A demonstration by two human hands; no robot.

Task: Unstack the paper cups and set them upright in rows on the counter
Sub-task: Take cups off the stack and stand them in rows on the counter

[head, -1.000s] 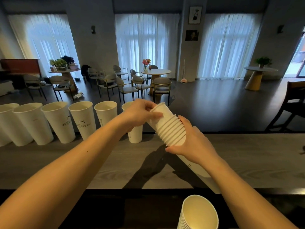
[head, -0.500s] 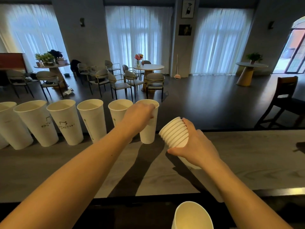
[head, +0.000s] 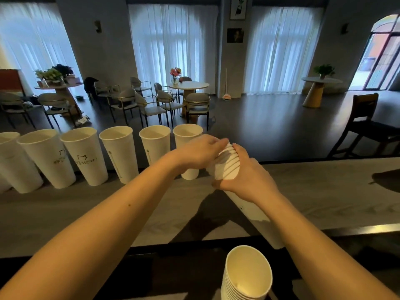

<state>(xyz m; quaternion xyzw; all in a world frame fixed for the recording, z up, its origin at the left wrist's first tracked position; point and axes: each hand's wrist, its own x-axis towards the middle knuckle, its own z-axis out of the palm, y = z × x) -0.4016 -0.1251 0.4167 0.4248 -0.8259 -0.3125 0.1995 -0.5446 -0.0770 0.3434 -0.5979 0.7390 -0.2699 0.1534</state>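
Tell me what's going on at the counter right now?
A person is unstacking paper cups. The right hand grips a tilted stack of cups over the counter, and the left hand pinches its top cup. A row of cups stands upright along the far edge. Another stack waits at the near edge.

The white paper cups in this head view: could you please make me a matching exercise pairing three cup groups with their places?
Things:
1. row of upright white paper cups
2. tilted stack of nested white paper cups
3. second stack of white paper cups

Places:
A. gripped by the right hand, left hand at its top
B. below the counter's near edge
C. along the counter's far edge

Pairs: 1-C, 2-A, 3-B
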